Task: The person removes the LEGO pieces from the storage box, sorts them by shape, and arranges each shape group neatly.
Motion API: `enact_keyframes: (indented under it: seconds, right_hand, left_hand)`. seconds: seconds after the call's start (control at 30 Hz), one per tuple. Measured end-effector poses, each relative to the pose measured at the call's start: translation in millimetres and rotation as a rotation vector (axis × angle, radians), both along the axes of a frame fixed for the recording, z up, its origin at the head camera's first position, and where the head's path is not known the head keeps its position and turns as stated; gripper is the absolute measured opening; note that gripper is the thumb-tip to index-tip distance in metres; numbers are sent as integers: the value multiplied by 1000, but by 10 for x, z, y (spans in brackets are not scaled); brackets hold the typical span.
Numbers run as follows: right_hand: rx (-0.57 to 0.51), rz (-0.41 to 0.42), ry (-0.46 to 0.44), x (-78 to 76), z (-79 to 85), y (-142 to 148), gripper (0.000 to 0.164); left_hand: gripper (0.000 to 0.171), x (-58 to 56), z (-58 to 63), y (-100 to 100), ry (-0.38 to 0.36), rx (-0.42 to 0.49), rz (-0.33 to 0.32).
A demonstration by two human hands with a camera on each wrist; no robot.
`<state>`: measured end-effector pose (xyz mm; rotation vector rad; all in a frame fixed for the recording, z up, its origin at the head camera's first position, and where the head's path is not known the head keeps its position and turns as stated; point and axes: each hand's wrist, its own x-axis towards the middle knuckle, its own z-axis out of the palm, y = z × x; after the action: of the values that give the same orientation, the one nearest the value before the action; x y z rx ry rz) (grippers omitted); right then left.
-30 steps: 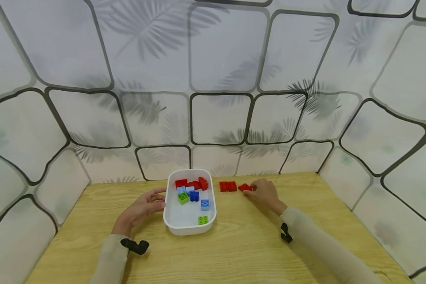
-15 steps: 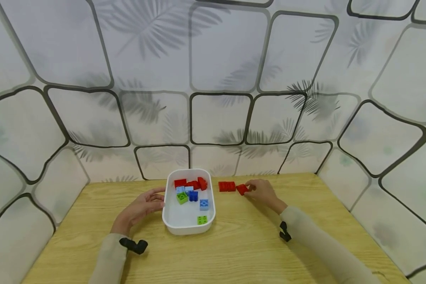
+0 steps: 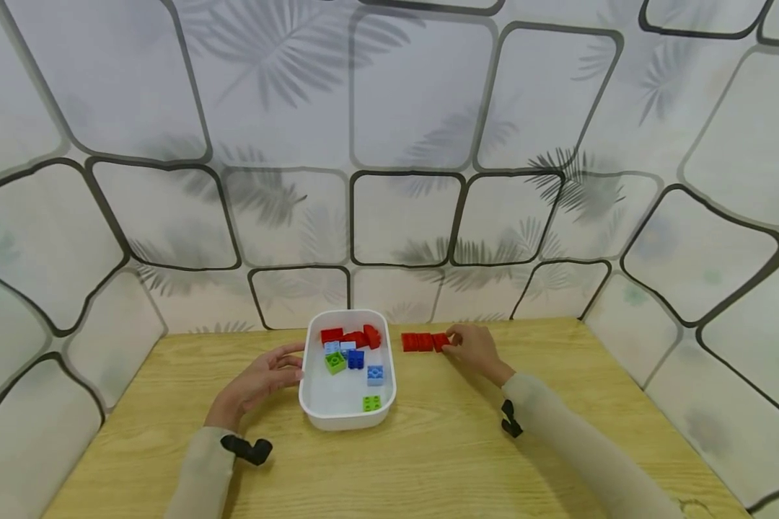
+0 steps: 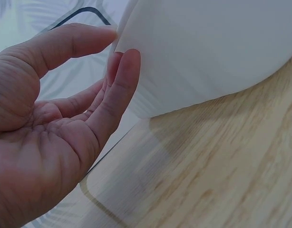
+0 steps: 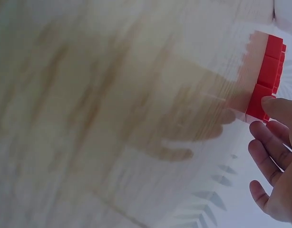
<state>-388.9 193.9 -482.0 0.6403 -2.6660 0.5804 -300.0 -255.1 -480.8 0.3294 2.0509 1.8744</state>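
Note:
A white plastic tray (image 3: 347,417) stands on the wooden table with several toy bricks inside. My left hand (image 3: 260,382) rests beside its left wall, the fingers loosely bent; in the left wrist view the thumb and fingertips of this hand (image 4: 65,109) reach the tray's side (image 4: 198,52). To the right of the tray, a row of red toy bricks (image 3: 418,342) lies near the back of the table. At the row's right end my right hand (image 3: 479,353) pinches the last red brick (image 3: 439,342). The right wrist view has the thumb on that brick (image 5: 258,102), which meets its neighbour.
Inside the tray are red bricks (image 3: 371,336), a dark blue brick (image 3: 355,359), light blue bricks (image 3: 375,375) and green bricks (image 3: 371,403). A patterned curtain (image 3: 402,216) rises behind the table (image 3: 422,461) and along both sides.
My right hand has moved left and turned the tilted red brick straight, bringing it against the right end of the row. The left hand and the tray have stayed in place.

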Motion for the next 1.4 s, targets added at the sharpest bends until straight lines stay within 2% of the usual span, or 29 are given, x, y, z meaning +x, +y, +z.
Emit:
enact_keyframes:
  seconds: [0.47,0.73,1.0,1.2,1.4]
  right_hand:
    - [-11,8,13,19,32,-49,21]
    - [-23,61,43,22,83,-30,22]
    - [-37,88,21,12,149,-33,24]
    - [-5,137,57,-38,271,-101,25]
    - [6,224,43,-67,461,-257,28]
  left_hand:
    - [73,16,19,-10,16,30,-20]
    - [71,14,6,1,-33,19,36]
    - [70,16,8,3,-19,8,24]
    - [72,8,2,-15,-15,21,20]
    - [71,22,10,8,-23,6,32]
